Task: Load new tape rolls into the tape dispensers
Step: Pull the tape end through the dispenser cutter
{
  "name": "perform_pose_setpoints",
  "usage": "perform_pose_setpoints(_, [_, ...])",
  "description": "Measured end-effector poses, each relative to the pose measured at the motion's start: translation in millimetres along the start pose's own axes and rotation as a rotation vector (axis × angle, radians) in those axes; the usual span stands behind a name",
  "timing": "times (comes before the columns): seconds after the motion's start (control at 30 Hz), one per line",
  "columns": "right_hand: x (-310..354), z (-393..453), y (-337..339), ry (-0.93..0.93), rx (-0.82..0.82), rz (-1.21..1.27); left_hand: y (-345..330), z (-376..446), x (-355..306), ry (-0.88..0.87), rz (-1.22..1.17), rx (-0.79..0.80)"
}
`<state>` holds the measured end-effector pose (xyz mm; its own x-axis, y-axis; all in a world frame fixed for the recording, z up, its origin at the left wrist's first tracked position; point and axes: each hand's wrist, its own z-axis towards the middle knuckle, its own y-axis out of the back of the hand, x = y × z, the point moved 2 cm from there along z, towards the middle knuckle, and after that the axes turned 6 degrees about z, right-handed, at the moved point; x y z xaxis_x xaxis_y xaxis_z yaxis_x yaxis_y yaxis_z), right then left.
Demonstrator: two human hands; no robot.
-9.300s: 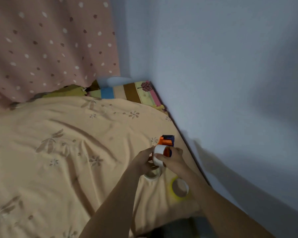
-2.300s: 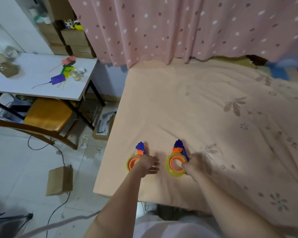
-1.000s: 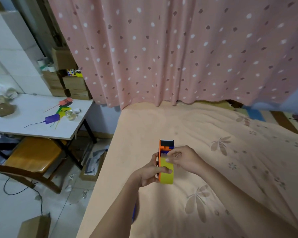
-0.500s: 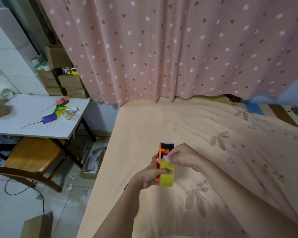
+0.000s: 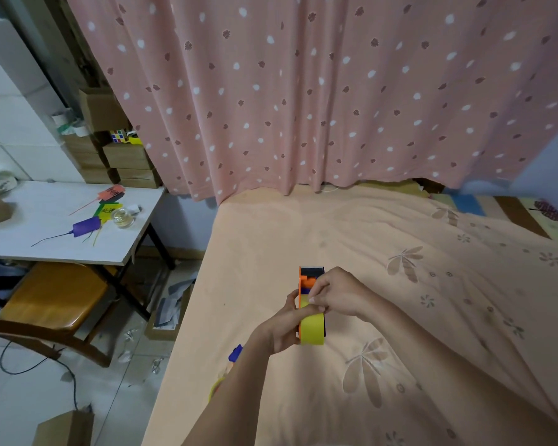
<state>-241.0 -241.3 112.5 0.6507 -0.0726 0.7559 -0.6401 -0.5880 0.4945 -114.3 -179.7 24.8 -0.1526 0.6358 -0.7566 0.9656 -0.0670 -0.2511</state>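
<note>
I hold an orange and dark blue tape dispenser point(image 5: 310, 278) upright above the bed, with a yellow tape roll point(image 5: 312, 329) seated in it. My left hand point(image 5: 279, 329) grips the dispenser from the left side. My right hand point(image 5: 337, 294) pinches the tape's end at the top of the roll, fingers closed on it. A second dispenser point(image 5: 231, 365), blue and yellow, lies on the bed below, mostly hidden behind my left forearm.
The peach floral bed cover point(image 5: 400, 252) spreads to the right. A pink dotted curtain point(image 5: 303, 91) hangs behind. To the left are a white table point(image 5: 62, 230) with small items, a wooden chair point(image 5: 52, 300), stacked cardboard boxes point(image 5: 126, 156) and a floor cable.
My hands and the dispenser stay almost in place. My right fingers have shifted slightly lower on the yellow roll's top since half a second ago.
</note>
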Motion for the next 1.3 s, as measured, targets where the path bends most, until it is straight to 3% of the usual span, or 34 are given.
perform_pose_setpoints(0.33, [11.9,-8.1,6.1,0.033,-0.098,-0.137,-0.8,0.5,4.9,-0.013,-0.041,0.010])
perform_pose_setpoints(0.47, [19.2,-1.6,24.0,0.023,-0.219,-0.072,-3.0,0.3,1.4,-0.035,-0.061,-0.005])
perform_pose_setpoints(0.67, [27.2,13.0,50.0,-0.041,-0.273,-0.024,-5.8,-1.4,0.2,-0.094,-0.030,0.042])
perform_pose_setpoints(0.93, [48.0,28.8,68.6,-0.112,-0.208,-0.026,-7.5,-3.0,-5.2,-0.128,-0.105,0.128])
perform_pose_setpoints(1.1, [61.7,36.9,66.6,-0.127,-0.166,-0.095,-8.8,-2.7,-6.2,-0.136,-0.017,0.120])
perform_pose_setpoints(1.3, [70.6,40.6,66.2,-0.004,-0.087,-0.174,-2.3,-5.1,-9.7,-0.146,0.094,0.128])
